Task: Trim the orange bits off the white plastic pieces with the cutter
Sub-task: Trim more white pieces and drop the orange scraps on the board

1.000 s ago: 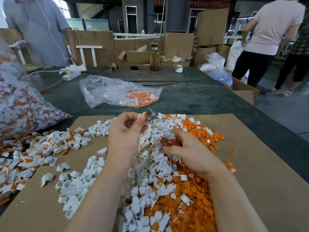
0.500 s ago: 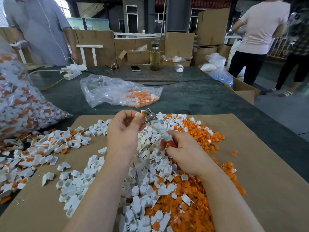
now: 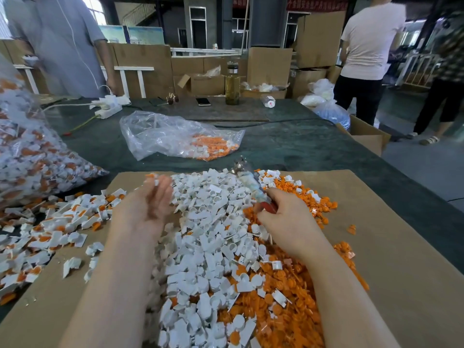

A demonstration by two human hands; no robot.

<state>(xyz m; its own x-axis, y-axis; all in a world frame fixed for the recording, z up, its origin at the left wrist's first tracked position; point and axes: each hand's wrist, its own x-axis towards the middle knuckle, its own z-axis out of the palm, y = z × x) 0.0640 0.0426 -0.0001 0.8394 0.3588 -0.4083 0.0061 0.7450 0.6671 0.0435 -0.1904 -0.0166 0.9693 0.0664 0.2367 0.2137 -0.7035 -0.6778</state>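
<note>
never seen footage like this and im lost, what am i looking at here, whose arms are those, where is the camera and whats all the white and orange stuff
There is no machine here: a person wears a camera on the head, so the view looks down along their own two bare arms. A cardboard sheet covers a dark green table. On it lie a heap of white plastic pieces, a heap of cut-off orange bits and, to the left, untrimmed pieces with orange on them. The right hand grips the cutter. The left hand is blurred, fingers straight, a small white piece at its fingertips. Two clear bags hold more parts, and other people stand behind.
</note>
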